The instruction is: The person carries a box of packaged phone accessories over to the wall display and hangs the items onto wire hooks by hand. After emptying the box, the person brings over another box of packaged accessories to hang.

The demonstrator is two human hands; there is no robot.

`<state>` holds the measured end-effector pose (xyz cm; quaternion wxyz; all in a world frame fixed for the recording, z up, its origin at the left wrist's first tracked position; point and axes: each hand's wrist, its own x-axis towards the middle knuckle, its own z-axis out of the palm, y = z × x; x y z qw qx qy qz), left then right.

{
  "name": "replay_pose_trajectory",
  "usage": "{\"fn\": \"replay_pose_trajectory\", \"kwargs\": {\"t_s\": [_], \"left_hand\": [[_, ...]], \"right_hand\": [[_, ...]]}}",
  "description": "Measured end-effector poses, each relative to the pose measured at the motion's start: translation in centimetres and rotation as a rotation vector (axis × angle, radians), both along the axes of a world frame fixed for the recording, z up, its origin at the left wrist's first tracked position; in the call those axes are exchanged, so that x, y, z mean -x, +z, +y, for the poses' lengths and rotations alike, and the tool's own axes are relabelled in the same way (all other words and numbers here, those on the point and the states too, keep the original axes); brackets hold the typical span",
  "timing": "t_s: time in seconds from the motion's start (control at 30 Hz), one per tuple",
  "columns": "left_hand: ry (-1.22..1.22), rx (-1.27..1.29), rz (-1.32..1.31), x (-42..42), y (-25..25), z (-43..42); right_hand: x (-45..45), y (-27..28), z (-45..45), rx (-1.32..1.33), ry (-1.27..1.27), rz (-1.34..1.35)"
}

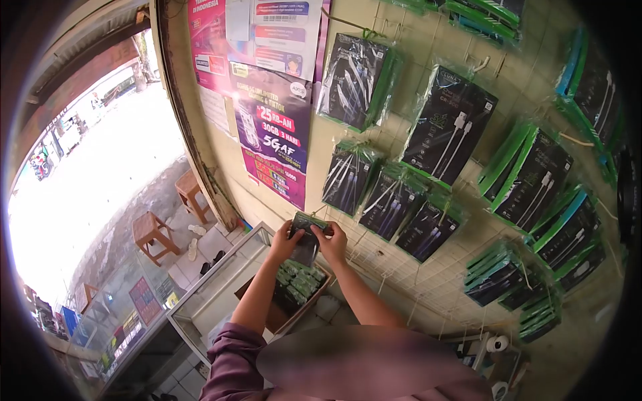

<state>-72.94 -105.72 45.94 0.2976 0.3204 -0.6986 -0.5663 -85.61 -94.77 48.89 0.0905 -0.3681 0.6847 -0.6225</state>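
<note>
Between both hands I hold a dark package in clear plastic [307, 251], in front of the wire rack on the wall. My left hand [284, 243] grips its left edge, the thumb on its face. On the right edge, my right hand [333, 243] is closed the same way. What is inside the package is too small to make out. Below my hands stands a cardboard box [282, 327] with several green and black plastic-wrapped packages [297, 283] in it. Packaged charging cables [428, 230] hang on the rack just right of my hands.
More cable packs [449, 127] cover the wire rack [414, 287] to the right. Purple posters [273, 134] are on the wall ahead. At left are a glass display case [134, 301], wooden stools [155, 235] and a bright street opening. White rolls [497, 343] sit at lower right.
</note>
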Motion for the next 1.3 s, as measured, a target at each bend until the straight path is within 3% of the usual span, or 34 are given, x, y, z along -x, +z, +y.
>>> {"fn": "replay_pose_trajectory", "kwargs": {"t_s": [0.13,0.2,0.33,0.37,0.47,0.6,0.63,0.7,0.8,0.9,0.97,1.07,1.3], "left_hand": [[0.102,0.103,-0.097,3.1,-0.1,0.0],[0.099,0.061,0.009,4.6,0.2,0.4],[-0.056,0.066,0.171,8.6,-3.0,-1.1],[-0.088,0.118,0.149,9.3,-3.8,-1.5],[-0.135,0.150,0.099,9.8,-4.0,-1.2],[-0.070,0.059,-0.069,6.8,-4.1,0.1],[-0.013,0.088,-0.058,5.6,-4.6,0.7],[0.012,0.095,-0.112,2.6,-6.0,2.0],[0.096,0.139,-0.167,-2.0,-10.0,4.9],[0.011,0.153,-0.377,-6.7,-17.1,7.2],[-0.080,0.419,-0.573,-8.7,-20.4,8.6],[-0.184,0.417,-0.761,-9.4,-21.4,10.2],[-0.247,0.512,-0.879,-8.9,-22.3,10.6]], "right_hand": [[2.2,-2.2,-2.1,0.025,-0.188,0.066],[3.8,-3.7,-3.1,0.012,-0.262,0.096],[7.1,-7.6,-5.2,-0.244,-0.394,0.042],[8.0,-9.4,-6.1,-0.220,-0.508,0.179],[9.0,-11.5,-5.9,-0.220,-0.573,0.233],[5.3,-5.4,-2.9,-0.595,-0.213,-0.193],[3.5,-6.6,-2.2,-0.241,-0.377,0.080],[0.1,-9.0,0.1,0.105,-0.513,0.343],[-4.7,-13.7,4.7,-0.125,-0.135,0.375],[-8.5,-19.9,8.2,-0.390,0.016,0.348],[-9.7,-22.2,9.4,-0.701,0.145,0.387],[-10.1,-25.1,10.0,-0.764,0.167,0.536],[-12.1,-25.2,8.2,-1.043,0.194,0.657]]}}
